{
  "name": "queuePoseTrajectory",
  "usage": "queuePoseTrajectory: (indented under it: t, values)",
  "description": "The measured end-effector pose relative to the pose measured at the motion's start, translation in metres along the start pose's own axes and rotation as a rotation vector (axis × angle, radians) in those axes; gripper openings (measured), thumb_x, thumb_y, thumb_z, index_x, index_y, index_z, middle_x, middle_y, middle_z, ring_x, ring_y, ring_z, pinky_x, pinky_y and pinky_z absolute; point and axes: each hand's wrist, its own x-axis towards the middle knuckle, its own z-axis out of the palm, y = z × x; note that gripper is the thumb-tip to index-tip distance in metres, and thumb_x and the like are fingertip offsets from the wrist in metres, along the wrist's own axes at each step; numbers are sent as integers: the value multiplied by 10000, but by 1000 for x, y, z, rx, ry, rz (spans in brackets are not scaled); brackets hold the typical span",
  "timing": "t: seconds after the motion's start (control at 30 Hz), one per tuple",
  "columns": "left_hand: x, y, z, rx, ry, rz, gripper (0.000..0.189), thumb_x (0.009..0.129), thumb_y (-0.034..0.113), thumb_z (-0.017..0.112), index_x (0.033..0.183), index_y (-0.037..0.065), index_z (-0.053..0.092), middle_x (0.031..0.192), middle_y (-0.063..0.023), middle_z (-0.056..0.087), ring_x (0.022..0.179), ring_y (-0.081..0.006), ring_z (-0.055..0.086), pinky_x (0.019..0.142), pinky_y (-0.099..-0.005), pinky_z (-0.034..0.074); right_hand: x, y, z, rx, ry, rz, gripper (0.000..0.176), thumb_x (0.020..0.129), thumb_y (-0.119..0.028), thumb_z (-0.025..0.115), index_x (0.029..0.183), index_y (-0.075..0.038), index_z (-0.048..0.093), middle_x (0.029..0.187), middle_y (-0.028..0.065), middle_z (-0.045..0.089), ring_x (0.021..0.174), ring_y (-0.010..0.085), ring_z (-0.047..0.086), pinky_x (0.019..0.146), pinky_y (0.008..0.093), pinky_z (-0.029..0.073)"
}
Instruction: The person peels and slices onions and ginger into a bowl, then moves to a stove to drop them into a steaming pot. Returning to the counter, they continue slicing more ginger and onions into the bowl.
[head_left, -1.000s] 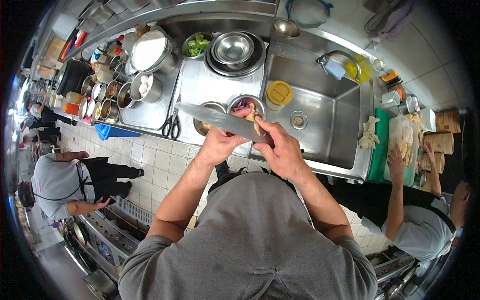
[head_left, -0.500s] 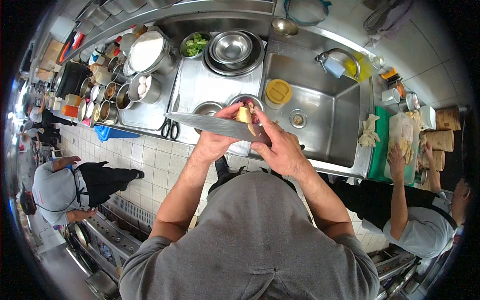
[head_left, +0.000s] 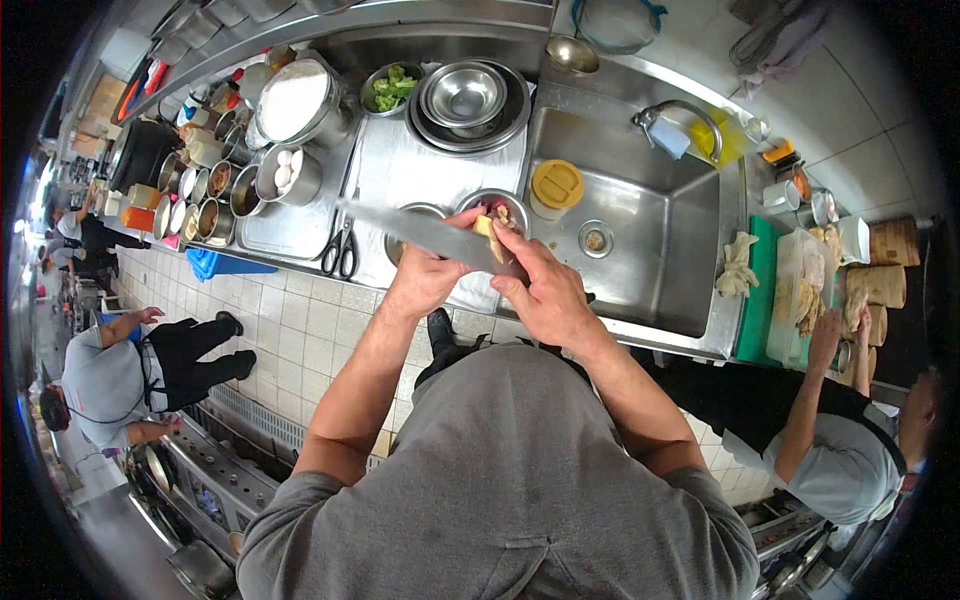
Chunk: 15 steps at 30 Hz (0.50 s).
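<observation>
Stainless steel counter (head_left: pixel 400 170) and deep steel sink (head_left: pixel 660 240) line a tiled kitchen. Black-handled scissors (head_left: pixel 340 252) and a small steel bowl (head_left: pixel 512 196) lie beyond the hands. The right hand (head_left: pixel 550 295) is closed round a broad steel knife (head_left: pixel 420 232). The left hand (head_left: pixel 425 280) pinches a pale yellowish food piece (head_left: pixel 487 226) against the blade, over that bowl. The knife's handle is hidden in the fist.

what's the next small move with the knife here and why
Probably a short, shallow stroke of the knife along the pale food piece. The right hand grips the knife, its blade lies against the piece pinched in the left hand, and both sit over a small bowl that could catch trimmings.
</observation>
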Motion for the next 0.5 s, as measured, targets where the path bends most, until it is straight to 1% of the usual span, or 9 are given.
queuePoseTrajectory:
  t: [0.03,0.1,0.13,0.2,0.23,0.33,0.37,0.43,0.5]
  values:
    - [0,-4,-3,-1,0,1,573,922,-27,724,1452,-31,505,1340,-127,643,1217,-191,624,1051,-352,520,3,6,2,-1,0,0,723,974,-388,667,1596,-220,339,1432,213,568,1271,402,600,1022,471,526]
    - [-2,-15,-7,42,-110,-102,583,926,-31,716,1466,-13,497,1343,-112,642,1209,-190,629,1038,-349,530,10,17,3,59,56,-64,721,992,-379,642,1606,-198,309,1479,216,534,1290,410,585,1026,471,523]
    - [-3,-17,-5,44,-110,-102,583,926,-31,716,1466,-13,497,1343,-112,642,1209,-190,629,1038,-349,530,12,18,1,60,57,-64,721,992,-379,642,1606,-198,309,1479,216,534,1290,410,585,1026,471,523]
    - [-4,-25,5,-82,-32,-85,595,932,-27,709,1480,-4,481,1346,-110,641,1211,-197,629,1031,-348,535,14,17,-4,50,56,-56,764,994,-394,633,1622,-176,254,1524,221,493,1311,415,568,1022,482,521]
    - [-2,-29,6,-142,8,-75,579,971,9,678,1506,19,459,1370,-115,626,1229,-202,619,1032,-368,539,14,17,-5,50,57,-53,764,994,-394,633,1622,-176,254,1524,221,493,1311,415,568,1022,482,521]
    - [1,-32,1,-229,68,-12,556,1007,54,643,1527,46,445,1404,-111,605,1262,-212,600,1046,-400,534,15,18,-6,27,-18,-7,813,987,-417,633,1631,-158,211,1550,225,462,1311,421,566,1019,496,518]
    - [2,-32,-1,-239,70,-5,542,1028,91,616,1539,70,437,1428,-104,590,1270,-226,599,1046,-419,538,15,19,-5,19,-40,3,826,980,-424,640,1633,-160,208,1543,227,470,1306,425,569,1017,501,516]
    - [1,-30,-6,-252,59,-5,540,1029,96,617,1539,70,439,1428,-105,590,1264,-230,605,1045,-418,540,17,21,-1,15,-65,11,839,974,-432,646,1634,-163,205,1536,228,478,1300,429,572,1016,506,514]
    - [-1,-28,-10,-265,43,-7,539,1030,102,617,1538,70,440,1428,-106,590,1258,-235,611,1045,-417,541,20,25,2,-40,-40,-33,809,980,-424,639,1633,-194,221,1500,243,511,1279,429,589,1005,502,519]
